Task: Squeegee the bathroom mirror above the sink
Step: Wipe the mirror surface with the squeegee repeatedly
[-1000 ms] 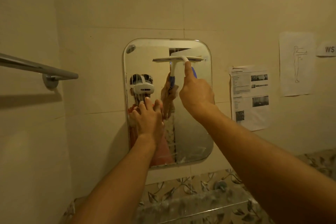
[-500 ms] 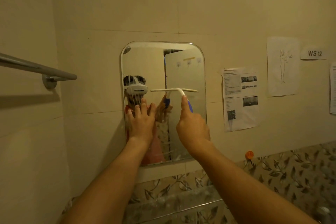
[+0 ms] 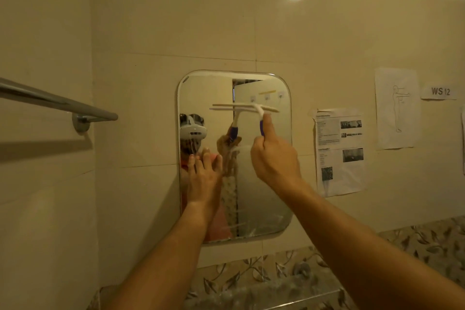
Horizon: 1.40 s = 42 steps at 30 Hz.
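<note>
A rounded rectangular mirror (image 3: 264, 196) hangs on the beige tiled wall. My right hand (image 3: 274, 158) grips the blue-and-white handle of a squeegee (image 3: 261, 111), thumb laid up along it. The white blade lies level across the upper right part of the glass, close to its own reflection. My left hand (image 3: 203, 178) presses flat, fingers straight, on the mirror's lower left part. Streaks and drops of water show near the mirror's bottom edge.
A chrome towel bar (image 3: 57, 103) juts from the left wall at mirror height. Paper sheets (image 3: 339, 151) and a "WS 12" label (image 3: 440, 92) are stuck to the wall on the right. Leaf-patterned tiles (image 3: 251, 277) run below the mirror.
The squeegee went down from the mirror's top to its middle, then back up to the upper part. My left hand stayed pressed on the glass. The camera view tilted.
</note>
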Each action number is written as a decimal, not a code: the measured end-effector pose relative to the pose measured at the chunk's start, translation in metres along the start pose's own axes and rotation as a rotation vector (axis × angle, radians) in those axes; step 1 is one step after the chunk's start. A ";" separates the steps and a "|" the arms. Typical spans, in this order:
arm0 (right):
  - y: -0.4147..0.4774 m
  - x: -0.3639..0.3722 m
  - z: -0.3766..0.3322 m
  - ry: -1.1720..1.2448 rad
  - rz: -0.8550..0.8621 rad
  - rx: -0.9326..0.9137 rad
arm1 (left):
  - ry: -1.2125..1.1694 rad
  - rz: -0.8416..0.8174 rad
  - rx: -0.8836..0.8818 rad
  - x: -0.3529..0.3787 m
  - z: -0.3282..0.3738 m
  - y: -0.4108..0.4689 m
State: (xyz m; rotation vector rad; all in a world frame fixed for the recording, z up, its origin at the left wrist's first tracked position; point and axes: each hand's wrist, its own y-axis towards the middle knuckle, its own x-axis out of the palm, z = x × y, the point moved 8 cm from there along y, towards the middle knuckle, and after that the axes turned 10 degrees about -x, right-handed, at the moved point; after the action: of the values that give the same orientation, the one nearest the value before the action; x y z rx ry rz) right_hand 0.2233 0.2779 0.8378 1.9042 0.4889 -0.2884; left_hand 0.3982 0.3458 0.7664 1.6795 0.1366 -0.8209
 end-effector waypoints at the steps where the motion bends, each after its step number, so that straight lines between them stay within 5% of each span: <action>1: 0.013 -0.002 -0.011 0.004 -0.002 -0.027 | -0.027 0.026 0.005 0.000 0.000 0.000; 15: 0.093 0.015 -0.056 -0.074 -0.002 -0.106 | -0.025 0.064 -0.006 0.010 0.000 0.007; 30: 0.021 0.045 -0.028 -0.156 -0.100 -0.057 | -0.052 0.094 -0.010 0.005 -0.008 -0.009; 37: -0.018 0.065 -0.012 -0.136 -0.173 -0.019 | -0.107 0.026 -0.277 -0.004 -0.034 -0.027; 42: -0.032 0.073 -0.003 -0.151 -0.202 0.009 | -0.194 -0.014 -0.247 0.002 -0.033 -0.031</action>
State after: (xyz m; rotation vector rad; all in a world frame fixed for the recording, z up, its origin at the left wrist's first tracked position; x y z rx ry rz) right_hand 0.2734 0.3057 0.7819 1.8279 0.5793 -0.5630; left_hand 0.3987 0.3838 0.7412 1.3617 0.1106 -0.9335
